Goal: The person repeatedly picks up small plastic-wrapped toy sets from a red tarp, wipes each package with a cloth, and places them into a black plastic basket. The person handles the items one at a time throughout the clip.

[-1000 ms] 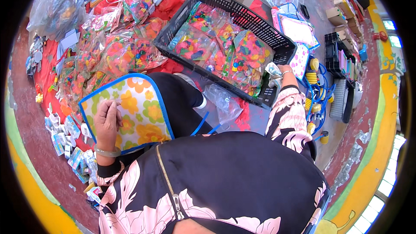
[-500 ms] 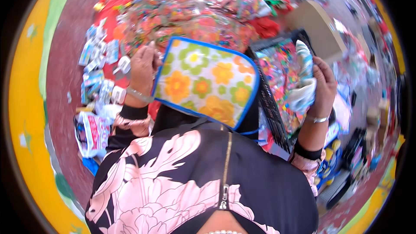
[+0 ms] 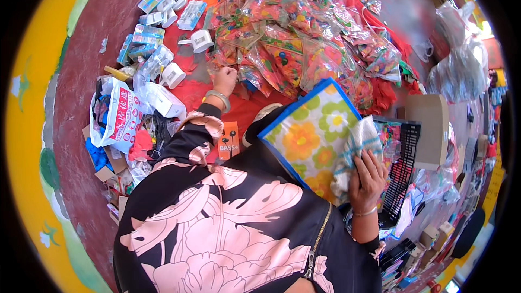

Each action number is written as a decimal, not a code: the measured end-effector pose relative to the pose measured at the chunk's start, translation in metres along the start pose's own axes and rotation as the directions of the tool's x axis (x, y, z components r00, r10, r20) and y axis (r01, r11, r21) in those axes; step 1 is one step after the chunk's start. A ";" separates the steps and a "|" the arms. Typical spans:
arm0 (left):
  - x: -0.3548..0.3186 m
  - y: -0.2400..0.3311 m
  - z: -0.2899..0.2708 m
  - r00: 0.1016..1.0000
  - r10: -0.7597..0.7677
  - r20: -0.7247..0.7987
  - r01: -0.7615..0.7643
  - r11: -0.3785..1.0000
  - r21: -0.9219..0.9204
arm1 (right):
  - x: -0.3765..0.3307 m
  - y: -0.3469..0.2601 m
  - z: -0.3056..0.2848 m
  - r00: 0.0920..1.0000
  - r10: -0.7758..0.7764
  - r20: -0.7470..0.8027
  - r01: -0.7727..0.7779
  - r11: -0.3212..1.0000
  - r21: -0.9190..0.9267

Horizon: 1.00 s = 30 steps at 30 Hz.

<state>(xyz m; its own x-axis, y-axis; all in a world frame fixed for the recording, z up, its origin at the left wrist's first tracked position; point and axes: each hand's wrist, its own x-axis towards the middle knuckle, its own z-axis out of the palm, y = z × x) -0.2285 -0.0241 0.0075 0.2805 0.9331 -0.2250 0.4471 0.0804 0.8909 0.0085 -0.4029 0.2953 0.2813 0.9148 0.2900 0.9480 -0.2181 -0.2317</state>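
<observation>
**Reaching Into the Toy Packets, Cloth in the Other Hand**

The person sat over a red floor covering [image 3: 191,93] strewn with goods. The left hand [image 3: 224,80], a bangle at its wrist, stretched forward to the near edge of a heap of clear plastic packets [image 3: 293,43] filled with small bright toys. Its fingers were bent down among the packets and touched them, but whether they had closed on one could not be told from this angle. The arm's long reach suggested the heap lay farther off than the things piled at the person's side.

The right hand [image 3: 367,176] was clenched around a bundled pale checked cloth [image 3: 359,142], pressing it against the right edge of a flower-patterned cushion with blue piping [image 3: 309,138]. The cushion lay across the lap, probably serving as a padded work surface. Just right of that hand stood a black plastic crate [image 3: 404,163] holding more colourful packets, close enough to be filled without stretching.

To the left lay white cups [image 3: 202,39], small blue-and-white boxes [image 3: 145,37] and a white printed carrier bag [image 3: 122,116], kept apart from the toys.
</observation>
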 end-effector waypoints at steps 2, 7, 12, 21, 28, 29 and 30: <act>0.016 -0.010 0.020 0.994 0.112 0.002 -0.109 0.961 0.256 | 0.000 0.004 0.001 1.000 0.010 0.004 -0.010 1.000 0.024; 0.050 0.028 0.083 0.953 0.214 0.216 -0.267 0.929 0.256 | -0.002 0.006 0.003 0.997 0.074 0.009 -0.074 0.997 0.006; 0.091 0.059 0.166 0.837 0.224 0.499 -0.375 0.899 0.225 | 0.001 0.009 0.002 0.990 0.136 0.032 -0.137 0.990 0.033; 0.087 0.092 0.295 0.894 -0.137 0.427 0.006 0.956 0.293 | -0.006 0.017 0.002 0.978 0.207 0.025 -0.208 0.976 0.068; 0.079 0.103 0.311 0.935 -0.308 0.174 0.120 0.738 0.664 | -0.015 0.027 -0.002 0.980 0.197 0.011 -0.197 0.973 0.119; 0.085 0.086 0.319 0.927 -0.257 0.272 0.043 0.794 0.606 | -0.015 0.027 -0.004 0.980 0.199 0.019 -0.200 0.973 0.117; 0.094 0.068 0.320 0.912 -0.199 0.358 -0.027 0.844 0.536 | -0.014 0.028 -0.004 0.981 0.194 0.025 -0.195 0.974 0.117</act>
<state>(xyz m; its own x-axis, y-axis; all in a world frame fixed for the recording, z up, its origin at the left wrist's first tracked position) 0.1004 -0.0431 -0.0790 0.4712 0.7098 -0.5236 0.8253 -0.1452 0.5458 0.0315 -0.4232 0.2889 0.4557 0.8636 0.2159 0.8507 -0.3512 -0.3910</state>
